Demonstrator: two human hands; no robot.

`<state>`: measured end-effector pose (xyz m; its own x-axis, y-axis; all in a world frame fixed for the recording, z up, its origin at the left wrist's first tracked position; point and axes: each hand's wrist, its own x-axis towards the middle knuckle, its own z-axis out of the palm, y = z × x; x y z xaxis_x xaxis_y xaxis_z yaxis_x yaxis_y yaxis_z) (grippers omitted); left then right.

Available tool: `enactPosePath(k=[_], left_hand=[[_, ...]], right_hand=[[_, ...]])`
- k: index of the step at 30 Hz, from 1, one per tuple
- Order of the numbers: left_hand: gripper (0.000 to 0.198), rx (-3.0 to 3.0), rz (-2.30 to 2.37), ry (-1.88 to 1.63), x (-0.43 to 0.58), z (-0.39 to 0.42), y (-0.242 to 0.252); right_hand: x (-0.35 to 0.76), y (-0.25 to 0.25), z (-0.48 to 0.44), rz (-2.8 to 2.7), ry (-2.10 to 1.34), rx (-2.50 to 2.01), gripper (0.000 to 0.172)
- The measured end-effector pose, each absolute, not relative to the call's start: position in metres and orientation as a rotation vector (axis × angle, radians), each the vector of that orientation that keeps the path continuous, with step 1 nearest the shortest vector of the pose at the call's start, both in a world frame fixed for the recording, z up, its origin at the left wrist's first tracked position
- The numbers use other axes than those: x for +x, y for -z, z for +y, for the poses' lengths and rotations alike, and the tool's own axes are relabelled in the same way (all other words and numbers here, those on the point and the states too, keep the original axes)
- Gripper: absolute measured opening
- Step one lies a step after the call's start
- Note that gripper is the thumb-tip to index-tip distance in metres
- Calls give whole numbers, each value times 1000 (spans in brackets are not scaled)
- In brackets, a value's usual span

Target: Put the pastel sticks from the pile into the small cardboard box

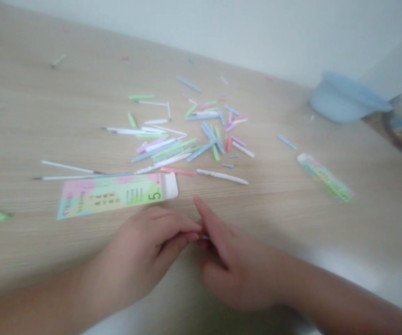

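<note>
Piece (205,237) (mostly hidden, one pale bit showing) lies between the hands: the left grip (148,244) is pinched on it, thumb against finger; whether the curled right grip (237,263) clamps it, I cannot tell. Beyond both, pen parts (221,176) litter the surface (273,218); a box (110,197) lies just past the left grip.

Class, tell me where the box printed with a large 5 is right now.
In the head view, the box lies left of centre on the table, just beyond the left hand and on the near side of the pen-part cluster.
</note>
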<state>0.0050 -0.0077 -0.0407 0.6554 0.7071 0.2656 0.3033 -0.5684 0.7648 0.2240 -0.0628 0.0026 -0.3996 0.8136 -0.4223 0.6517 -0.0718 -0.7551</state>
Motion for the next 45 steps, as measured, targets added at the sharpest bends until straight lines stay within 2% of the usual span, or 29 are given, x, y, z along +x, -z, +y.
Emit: enactPosePath(k=[31, 45], left_hand=[[25, 2105, 745, -696, 7, -8, 39], [19, 2138, 752, -676, 6, -9, 38]], right_hand=[[223, 11, -69, -2096, -1281, -1481, 106], [224, 10, -70, -2150, -1218, -1480, 102]])
